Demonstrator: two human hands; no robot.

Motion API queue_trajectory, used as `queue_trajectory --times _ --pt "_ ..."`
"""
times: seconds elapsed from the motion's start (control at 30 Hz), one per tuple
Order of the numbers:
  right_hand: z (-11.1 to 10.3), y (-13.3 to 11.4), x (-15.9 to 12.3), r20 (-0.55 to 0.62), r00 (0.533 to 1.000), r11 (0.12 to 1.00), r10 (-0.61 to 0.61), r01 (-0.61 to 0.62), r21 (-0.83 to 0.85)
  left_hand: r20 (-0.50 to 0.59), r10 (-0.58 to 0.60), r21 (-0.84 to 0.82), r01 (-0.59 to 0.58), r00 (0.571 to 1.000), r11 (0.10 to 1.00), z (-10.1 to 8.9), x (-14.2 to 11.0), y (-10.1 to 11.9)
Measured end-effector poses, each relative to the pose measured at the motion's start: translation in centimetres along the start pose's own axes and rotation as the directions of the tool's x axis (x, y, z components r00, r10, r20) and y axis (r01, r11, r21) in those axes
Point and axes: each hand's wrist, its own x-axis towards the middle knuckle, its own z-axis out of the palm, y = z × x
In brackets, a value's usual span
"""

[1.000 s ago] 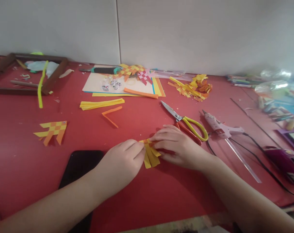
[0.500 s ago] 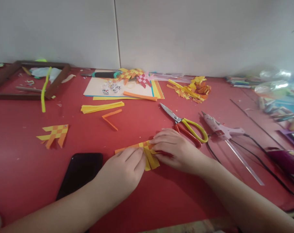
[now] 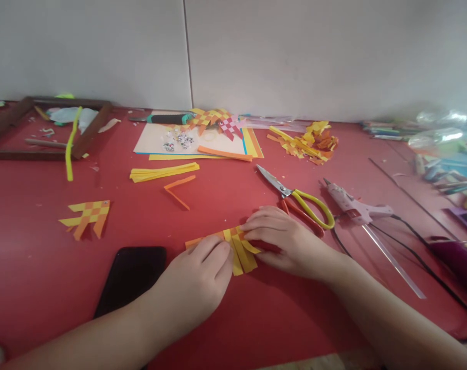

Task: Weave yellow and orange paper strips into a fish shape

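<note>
A half-woven piece of yellow and orange paper strips [image 3: 239, 249] lies on the red table [image 3: 44, 277] between my hands. My left hand [image 3: 197, 280] rests on its left side, fingers closed over an orange strip that sticks out to the left. My right hand [image 3: 283, 239] presses the right side, fingers bent down on the weave. Yellow strip ends fan out toward me between the two hands.
Scissors [image 3: 295, 198] with yellow and red handles and a pink glue gun [image 3: 353, 208] with black cable lie right of my hands. A black phone [image 3: 131, 280] lies at left. A woven paper fish [image 3: 87, 216], loose strips [image 3: 164, 172], card sheets [image 3: 195, 141], scraps [image 3: 306, 139] and a wooden frame [image 3: 44, 126] sit farther back.
An orange strip now sticks out to the left from under my left hand; a second ago it did not show. The weave sits slightly farther right. The camera tilted a little.
</note>
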Motion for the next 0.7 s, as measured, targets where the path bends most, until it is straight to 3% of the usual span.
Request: queue_trajectory --times 0.7 --pt "0.06 -0.1 -0.21 -0.008 1.0 1.0 0.017 -0.017 -0.003 0.1 -0.063 -0.098 0.073 0.993 0.993 -0.34 0.23 -0.38"
